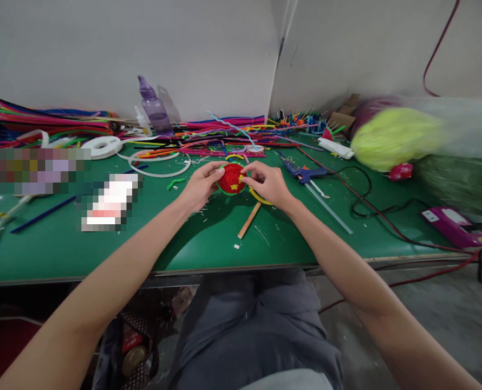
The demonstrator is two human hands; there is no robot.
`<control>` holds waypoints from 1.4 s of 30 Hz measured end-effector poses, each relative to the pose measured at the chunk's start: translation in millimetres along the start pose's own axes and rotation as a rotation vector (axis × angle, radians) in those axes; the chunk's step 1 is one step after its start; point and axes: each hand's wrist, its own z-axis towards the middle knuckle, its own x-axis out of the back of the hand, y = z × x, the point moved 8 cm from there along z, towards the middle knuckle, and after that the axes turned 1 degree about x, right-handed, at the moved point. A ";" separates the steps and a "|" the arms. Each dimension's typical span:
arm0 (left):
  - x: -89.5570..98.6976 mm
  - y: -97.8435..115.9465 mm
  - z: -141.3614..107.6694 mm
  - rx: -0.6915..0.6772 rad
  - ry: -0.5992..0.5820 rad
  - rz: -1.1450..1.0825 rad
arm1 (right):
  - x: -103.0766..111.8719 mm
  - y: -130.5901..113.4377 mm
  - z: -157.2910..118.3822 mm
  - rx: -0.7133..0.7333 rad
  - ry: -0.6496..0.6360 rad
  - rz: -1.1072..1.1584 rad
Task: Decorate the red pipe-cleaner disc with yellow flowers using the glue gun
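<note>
A round red disc (227, 179) with a fuzzy green rim is held a little above the green table, its face toward me. My left hand (203, 183) grips the disc's left edge between thumb and fingers. At the disc's right side, my right hand (266, 181) has thumb and forefinger pinched on a small yellow piece (241, 177) against the red face. Another yellow piece (234, 187), star-like in outline, sits low on the disc. A yellow pipe cleaner (261, 198) curves out below my right hand. Beneath it lies a flat wooden stick (249, 221).
A blue glue gun (308, 174) with a glue stick and cord lies to the right, near a purple power box (454, 225). Pipe cleaners (54, 122), a purple bottle (155, 111) and a white tape roll (102, 146) line the back. A blurred-out phone-like rectangle (111, 203) lies left.
</note>
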 end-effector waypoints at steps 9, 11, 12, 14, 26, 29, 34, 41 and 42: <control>2.5 -0.1 1.3 0.009 0.023 -0.033 | -0.7 -4.5 0.4 0.043 -0.014 -0.068; 1.7 0.6 0.8 0.018 0.022 -0.037 | 1.7 -1.5 2.0 -0.015 0.008 -0.013; 2.2 1.2 0.6 0.021 0.033 -0.043 | 3.1 0.8 3.1 -0.049 0.020 0.037; 5.6 2.2 0.8 0.031 0.076 -0.075 | 5.1 6.1 5.1 -0.112 0.044 0.173; -6.7 -8.3 4.4 0.046 -0.035 -0.263 | -24.0 22.6 -0.9 -0.358 0.015 0.533; -14.4 -10.1 0.7 0.053 -0.046 -0.304 | -25.2 26.6 -1.5 -0.357 0.067 0.527; -19.5 -9.8 -1.3 0.070 -0.061 -0.360 | -20.2 26.0 -0.2 -0.294 0.131 0.515; -16.6 -11.7 0.0 0.074 -0.033 -0.314 | -13.8 15.5 -2.0 -0.247 0.158 0.406; -16.7 -12.3 0.1 0.078 -0.031 -0.329 | -12.9 13.9 -2.5 -0.241 0.166 0.378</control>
